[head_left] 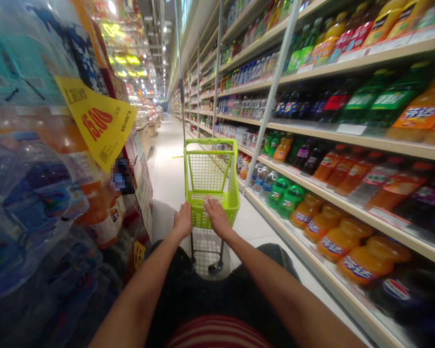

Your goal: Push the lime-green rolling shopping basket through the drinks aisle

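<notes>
A small lime-green shopping cart (210, 166) stands in a supermarket aisle in front of me, its basket holding nothing that I can see. My left hand (183, 218) grips the near rim of the basket at its left corner. My right hand (215, 214) rests on the same near rim, fingers curled over it. Both forearms reach forward from the bottom of the view. The cart's wheels and lower frame (214, 265) show beneath the basket.
Shelves of soda and orange drink bottles (333, 241) run along the right side. Stacked packs of water bottles (32, 193) with a yellow price sign (97, 123) crowd the left. The white tiled aisle floor (166, 159) runs ahead past display bins.
</notes>
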`<state>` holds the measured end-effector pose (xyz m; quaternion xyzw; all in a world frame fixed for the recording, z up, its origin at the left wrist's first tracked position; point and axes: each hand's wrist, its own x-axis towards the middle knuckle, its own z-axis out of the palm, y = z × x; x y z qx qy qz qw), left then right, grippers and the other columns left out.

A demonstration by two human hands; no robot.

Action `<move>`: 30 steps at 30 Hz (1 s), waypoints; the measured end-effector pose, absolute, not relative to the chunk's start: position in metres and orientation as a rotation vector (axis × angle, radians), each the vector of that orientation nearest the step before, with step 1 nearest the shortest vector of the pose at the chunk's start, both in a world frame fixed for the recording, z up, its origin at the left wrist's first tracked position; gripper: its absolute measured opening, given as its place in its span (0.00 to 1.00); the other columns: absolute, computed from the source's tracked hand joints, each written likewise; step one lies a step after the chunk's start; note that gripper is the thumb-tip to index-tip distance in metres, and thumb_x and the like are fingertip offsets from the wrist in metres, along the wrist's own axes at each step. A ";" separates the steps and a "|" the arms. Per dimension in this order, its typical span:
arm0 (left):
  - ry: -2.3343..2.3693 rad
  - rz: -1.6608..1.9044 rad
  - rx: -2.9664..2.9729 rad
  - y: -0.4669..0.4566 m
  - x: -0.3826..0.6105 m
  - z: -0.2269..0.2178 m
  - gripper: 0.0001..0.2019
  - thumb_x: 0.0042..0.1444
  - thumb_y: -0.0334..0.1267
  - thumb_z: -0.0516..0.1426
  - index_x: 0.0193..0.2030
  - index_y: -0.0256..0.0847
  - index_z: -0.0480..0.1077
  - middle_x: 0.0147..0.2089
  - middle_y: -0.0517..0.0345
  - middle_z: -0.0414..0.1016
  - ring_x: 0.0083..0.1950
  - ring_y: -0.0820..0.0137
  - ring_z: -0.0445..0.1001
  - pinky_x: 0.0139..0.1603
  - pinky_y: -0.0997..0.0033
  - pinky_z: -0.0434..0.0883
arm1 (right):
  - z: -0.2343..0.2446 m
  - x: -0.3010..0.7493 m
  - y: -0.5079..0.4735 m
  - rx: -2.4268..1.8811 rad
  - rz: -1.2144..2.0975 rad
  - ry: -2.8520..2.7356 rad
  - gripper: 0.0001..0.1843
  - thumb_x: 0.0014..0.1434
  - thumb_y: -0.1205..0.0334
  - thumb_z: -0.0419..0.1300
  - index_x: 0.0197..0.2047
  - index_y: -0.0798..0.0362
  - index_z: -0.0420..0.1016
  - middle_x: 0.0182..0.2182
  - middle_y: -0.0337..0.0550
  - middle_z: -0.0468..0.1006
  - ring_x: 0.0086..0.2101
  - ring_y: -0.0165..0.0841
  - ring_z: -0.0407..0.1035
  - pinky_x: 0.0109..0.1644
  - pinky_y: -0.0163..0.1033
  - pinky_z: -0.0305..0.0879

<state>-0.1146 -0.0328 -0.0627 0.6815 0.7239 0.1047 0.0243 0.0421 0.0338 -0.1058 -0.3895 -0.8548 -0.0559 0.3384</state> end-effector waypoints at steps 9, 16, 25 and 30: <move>2.217 0.097 2.349 -0.026 -0.097 -0.061 0.31 0.52 0.25 0.42 0.65 0.36 0.46 0.70 0.52 0.39 0.69 0.61 0.38 0.64 0.44 0.45 | -0.108 0.024 0.031 -1.027 -0.154 -2.218 0.24 0.57 0.75 0.46 0.57 0.57 0.64 0.61 0.53 0.57 0.62 0.38 0.45 0.63 0.51 0.47; 2.147 0.012 2.371 -0.020 -0.098 -0.052 0.33 0.50 0.27 0.44 0.65 0.38 0.45 0.69 0.53 0.43 0.69 0.59 0.42 0.63 0.40 0.45 | -0.110 0.085 0.042 -1.157 -0.257 -2.172 0.28 0.54 0.78 0.46 0.57 0.56 0.64 0.60 0.53 0.60 0.61 0.39 0.48 0.62 0.53 0.49; 2.147 0.075 2.455 -0.020 -0.087 -0.058 0.29 0.54 0.28 0.41 0.65 0.32 0.47 0.69 0.46 0.45 0.68 0.62 0.43 0.64 0.45 0.44 | -0.114 0.095 0.040 -1.123 -0.319 -2.123 0.28 0.54 0.79 0.45 0.58 0.58 0.62 0.59 0.55 0.60 0.62 0.40 0.46 0.62 0.54 0.50; 2.147 0.029 2.428 -0.020 -0.089 -0.055 0.30 0.53 0.28 0.41 0.65 0.31 0.46 0.69 0.45 0.44 0.68 0.61 0.44 0.63 0.42 0.45 | -0.117 0.110 0.044 -1.126 -0.290 -2.148 0.28 0.53 0.78 0.45 0.57 0.57 0.63 0.60 0.53 0.59 0.62 0.39 0.46 0.61 0.52 0.51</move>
